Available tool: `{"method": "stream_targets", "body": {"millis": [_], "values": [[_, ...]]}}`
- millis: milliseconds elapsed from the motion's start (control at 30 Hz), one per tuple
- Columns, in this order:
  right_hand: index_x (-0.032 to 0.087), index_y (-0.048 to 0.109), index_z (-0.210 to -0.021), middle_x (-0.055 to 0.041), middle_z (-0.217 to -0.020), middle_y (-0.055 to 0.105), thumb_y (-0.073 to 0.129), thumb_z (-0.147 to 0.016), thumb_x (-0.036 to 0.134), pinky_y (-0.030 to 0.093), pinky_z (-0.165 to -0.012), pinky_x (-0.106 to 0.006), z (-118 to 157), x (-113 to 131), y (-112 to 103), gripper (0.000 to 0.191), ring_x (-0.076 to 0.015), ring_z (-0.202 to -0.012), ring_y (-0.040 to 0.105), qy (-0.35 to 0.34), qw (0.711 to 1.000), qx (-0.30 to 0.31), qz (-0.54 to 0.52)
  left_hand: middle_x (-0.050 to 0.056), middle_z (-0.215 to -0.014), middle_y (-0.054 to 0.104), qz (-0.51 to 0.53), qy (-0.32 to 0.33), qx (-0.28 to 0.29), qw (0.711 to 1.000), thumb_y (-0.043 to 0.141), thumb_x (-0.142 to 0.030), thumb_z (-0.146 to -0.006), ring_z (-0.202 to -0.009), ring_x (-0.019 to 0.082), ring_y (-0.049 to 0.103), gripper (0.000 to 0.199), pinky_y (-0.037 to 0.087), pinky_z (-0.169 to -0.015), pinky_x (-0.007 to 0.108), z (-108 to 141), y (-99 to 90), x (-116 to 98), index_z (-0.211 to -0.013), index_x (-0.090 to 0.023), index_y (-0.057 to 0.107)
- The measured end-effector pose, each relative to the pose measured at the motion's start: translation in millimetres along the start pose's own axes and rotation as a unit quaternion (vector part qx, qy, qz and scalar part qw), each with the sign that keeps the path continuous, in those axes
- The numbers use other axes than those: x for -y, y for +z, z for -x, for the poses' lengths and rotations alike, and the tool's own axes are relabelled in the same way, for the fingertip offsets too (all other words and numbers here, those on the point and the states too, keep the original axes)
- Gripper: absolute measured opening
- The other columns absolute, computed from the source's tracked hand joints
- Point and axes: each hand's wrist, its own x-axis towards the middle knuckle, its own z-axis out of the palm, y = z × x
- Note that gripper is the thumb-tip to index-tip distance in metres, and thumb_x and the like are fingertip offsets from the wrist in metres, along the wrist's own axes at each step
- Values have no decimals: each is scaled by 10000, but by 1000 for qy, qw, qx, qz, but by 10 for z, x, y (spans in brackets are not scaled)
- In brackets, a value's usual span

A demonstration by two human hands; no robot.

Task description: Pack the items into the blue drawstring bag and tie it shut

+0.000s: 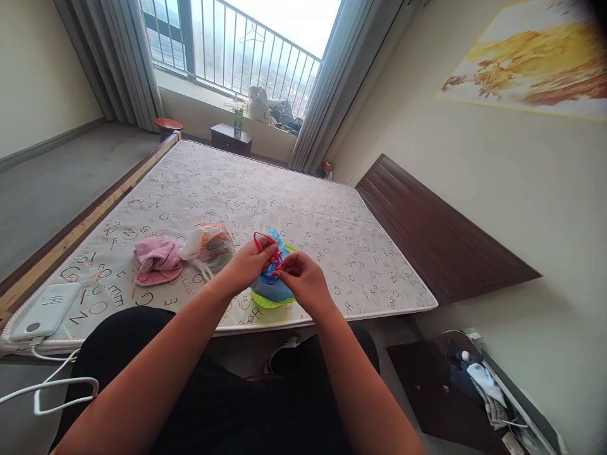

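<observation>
My left hand (pixel 247 265) pinches a thin red cord (pixel 257 239), a loop of which stands up above the fingers. From the other side, my right hand (pixel 304 281) is closed with fingertips on the same cord. Just under both hands is a blue bag-like bundle (pixel 272 291), its gathered top poking up between them. Around its base shows a bright yellow-green edge (pixel 266 304), resting on the mattress. Whether that edge belongs to the bundle or to a separate thing beneath, I cannot tell. My fingers hide part of the cord.
On the patterned mattress (pixel 332 215), left of my hands, lie a tied plastic bag (pixel 215 243) with orange print and a pink cloth (pixel 159 258). A white power bank (pixel 47 309) with a cable sits at the near left corner. A dark nightstand (pixel 427 385) stands at right.
</observation>
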Motion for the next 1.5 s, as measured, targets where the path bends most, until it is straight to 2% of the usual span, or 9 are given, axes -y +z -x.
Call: {"method": "stream_targets", "body": {"millis": [167, 467, 667, 867, 1033, 1200, 1333, 1400, 1500], "values": [[245, 642, -904, 1, -855, 703, 745, -821, 321, 543, -750, -324, -2, -33, 16, 153, -169, -765, 653, -75, 981, -59, 171, -46, -646, 473, 5, -9, 26, 1000, 715, -477, -843, -529, 79, 427, 346, 346, -500, 207, 43, 28, -58, -871, -169, 560], [273, 663, -1146, -17, -930, 665, 737, -842, 301, 566, -777, -331, -122, -64, -49, 314, -169, -816, 648, -141, 967, -57, 205, -27, -682, 507, 16, -13, 68, 997, 717, -468, -862, -553, 76, 441, 338, 336, -506, 196, 72, -9, -89, -906, -165, 574], [256, 654, -1085, -16, -969, 703, 798, -790, 336, 613, -842, -352, -156, -42, -127, 338, -178, -889, 722, -54, 997, 9, 55, -23, -675, 526, 34, -28, 65, 997, 746, -474, -844, -537, 67, 441, 355, 334, -503, 186, 83, -32, -124, -904, -164, 582], [260, 609, -1059, 17, -1025, 682, 881, -692, 357, 627, -846, -331, -133, -46, -103, 467, -151, -840, 746, 0, 995, 50, -89, -21, -676, 545, 69, -40, 64, 995, 762, -494, -832, -544, 85, 500, 380, 387, -512, 206, 67, -34, -120, -908, -170, 578], [254, 573, -989, 21, -967, 684, 896, -665, 429, 630, -826, -346, -127, -77, -28, 490, -158, -808, 734, 7, 994, 43, -103, -11, -684, 553, 82, -43, 70, 993, 752, -506, -845, -552, 83, 501, 392, 391, -519, 203, 89, -39, -139, -894, -165, 565], [249, 583, -916, 21, -810, 635, 791, -795, 371, 574, -739, -326, -117, -120, -19, 269, -155, -744, 646, -82, 996, -15, 37, -21, -681, 512, 93, -56, 99, 989, 777, -487, -838, -547, 65, 455, 397, 338, -506, 182, 111, -37, -148, -885, -165, 549], [245, 624, -930, -28, -988, 640, 786, -804, 314, 524, -757, -323, -140, -51, -90, 217, -169, -850, 590, -211, 956, -61, 194, -26, -675, 483, 107, -69, 116, 985, 783, -495, -842, -537, 57, 406, 408, 296, -490, 176, 119, -57, -153, -889, -158, 557], [241, 626, -965, -58, -1117, 643, 805, -800, 363, 521, -781, -328, -175, -21, -141, 272, -190, -951, 596, -235, 949, -50, 203, -31, -664, 468, 126, -82, 134, 980, 788, -481, -846, -532, 55, 384, 401, 286, -487, 174, 130, -75, -162, -902, -154, 564], [238, 614, -981, -46, -1045, 655, 821, -801, 489, 519, -791, -326, -236, -24, -233, 372, -183, -917, 608, -199, 967, 30, 158, -39, -644, 446, 160, -98, 161, 969, 794, -451, -855, -519, 47, 345, 383, 251, -479, 168, 151, -98, -188, -919, -147, 570]]}}
